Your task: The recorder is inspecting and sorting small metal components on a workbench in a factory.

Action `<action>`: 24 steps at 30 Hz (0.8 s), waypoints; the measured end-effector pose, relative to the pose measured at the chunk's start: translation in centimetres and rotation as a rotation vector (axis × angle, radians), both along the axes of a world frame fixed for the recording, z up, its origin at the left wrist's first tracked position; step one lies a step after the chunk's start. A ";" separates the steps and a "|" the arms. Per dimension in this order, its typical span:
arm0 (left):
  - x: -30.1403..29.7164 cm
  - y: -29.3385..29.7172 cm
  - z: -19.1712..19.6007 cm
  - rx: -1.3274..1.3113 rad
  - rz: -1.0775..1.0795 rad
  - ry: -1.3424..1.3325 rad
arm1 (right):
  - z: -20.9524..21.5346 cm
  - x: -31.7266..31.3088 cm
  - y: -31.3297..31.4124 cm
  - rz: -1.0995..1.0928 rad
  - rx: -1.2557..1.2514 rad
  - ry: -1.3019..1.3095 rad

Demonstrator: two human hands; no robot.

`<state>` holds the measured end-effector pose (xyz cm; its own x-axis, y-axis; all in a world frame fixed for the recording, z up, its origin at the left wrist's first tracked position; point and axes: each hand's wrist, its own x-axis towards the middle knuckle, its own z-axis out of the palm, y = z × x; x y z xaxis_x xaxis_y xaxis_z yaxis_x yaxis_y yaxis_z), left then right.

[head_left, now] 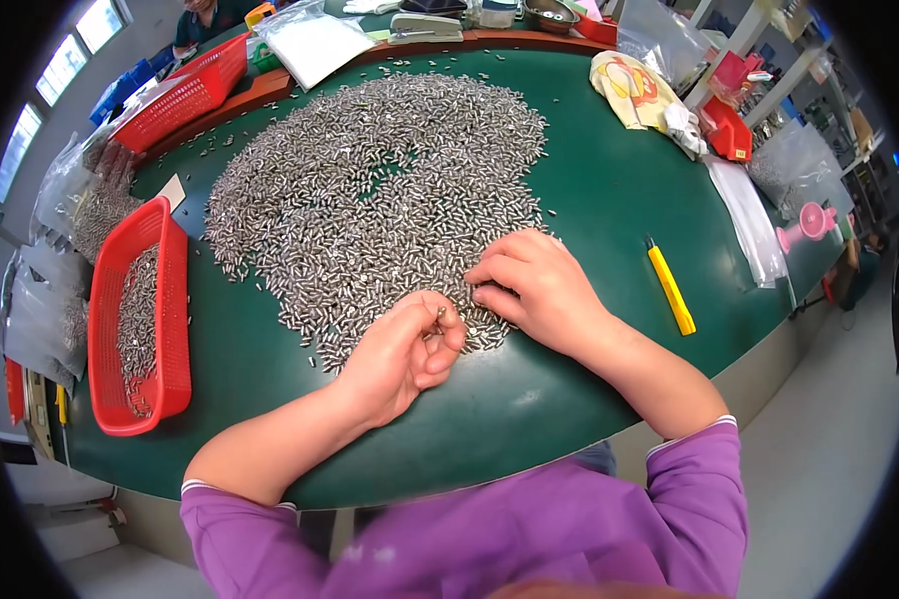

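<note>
Nearest the person, at the near edge of the green worktop (529, 399), the left hand (402, 351) is curled narrow, with thumb and forefinger pinched on one small metal pin (441, 315) lifted just clear of the surface. Just beside it, to the right, the right hand (536, 287) lies palm down with its fingers bent, fingertips pressing into the near fringe of the heap of pins (370, 190); whether it grips anything under the fingers cannot be told. Both purple sleeves are pushed up the forearms.

The heap spreads from the hands toward the far edge, covering the middle of the worktop in a broad, loose layer of short silvery pieces, with strays scattered around its border.

At the left edge stands a red plastic basket (175, 329), long side toward the heap, partly filled with the same pins. Toward the right edge, well apart from the right hand, lies a yellow utility knife (671, 291).

Farther back, at the far left corner, a second red basket (192, 88) sits tilted on a wooden ledge, with a clear plastic bag (315, 42) near it. At the far right corner lies a crumpled yellow patterned cloth (629, 88).
</note>
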<state>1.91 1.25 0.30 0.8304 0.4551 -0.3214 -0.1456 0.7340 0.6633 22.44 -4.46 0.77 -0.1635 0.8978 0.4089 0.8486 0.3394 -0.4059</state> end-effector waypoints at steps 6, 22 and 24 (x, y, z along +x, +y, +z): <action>-0.1 0.3 -0.3 -0.031 -0.011 -0.018 | 0.4 -0.4 0.6 0.001 0.071 0.002; 0.1 -0.1 0.0 0.013 0.018 -0.013 | -0.2 -0.3 -0.1 -0.008 -0.001 0.077; 0.1 -0.1 0.0 0.017 0.015 -0.002 | -0.4 -0.2 0.0 -0.001 -0.054 0.088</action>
